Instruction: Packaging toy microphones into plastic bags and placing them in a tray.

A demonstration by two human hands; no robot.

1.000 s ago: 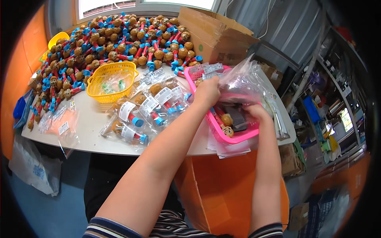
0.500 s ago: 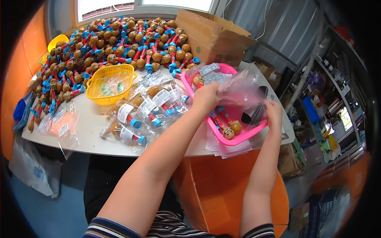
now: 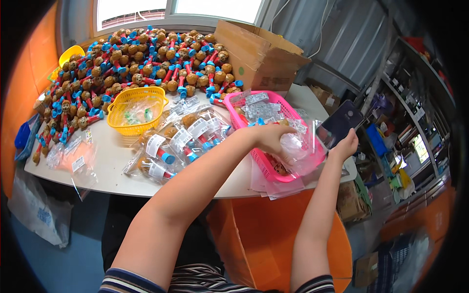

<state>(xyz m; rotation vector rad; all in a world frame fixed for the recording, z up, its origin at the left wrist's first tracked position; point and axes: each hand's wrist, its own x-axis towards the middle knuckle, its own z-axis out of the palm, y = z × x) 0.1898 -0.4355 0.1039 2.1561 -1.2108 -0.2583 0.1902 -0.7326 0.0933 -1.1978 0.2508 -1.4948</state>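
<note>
My right hand [image 3: 346, 145] grips a dark smartphone [image 3: 340, 124] by its lower edge, beyond the right end of the pink basket [image 3: 270, 173]. The back of the phone, with its camera lenses, faces up toward me. Over that basket, my left hand [image 3: 274, 140] has its fingers curled down on a crumpled clear plastic bag [image 3: 299, 149]; some fingertips are hidden in the plastic. Small labelled packets [image 3: 261, 108] fill the basket's far end. A round-headed brown toy [image 3: 279, 168] shows partly beneath the bag.
Bagged toys [image 3: 183, 139] lie left of the pink basket. Behind them stands a yellow basket [image 3: 113, 116] holding plastic bags. A large heap of red, blue and brown toys [image 3: 141, 58] covers the back, beside a cardboard box [image 3: 261, 53]. Below the table edge is an orange bin [image 3: 278, 239].
The plastic that both hands held up has dropped into the basket under my left hand, which moved lower and right. The phone now shows plainly in my right hand, outside the basket.
</note>
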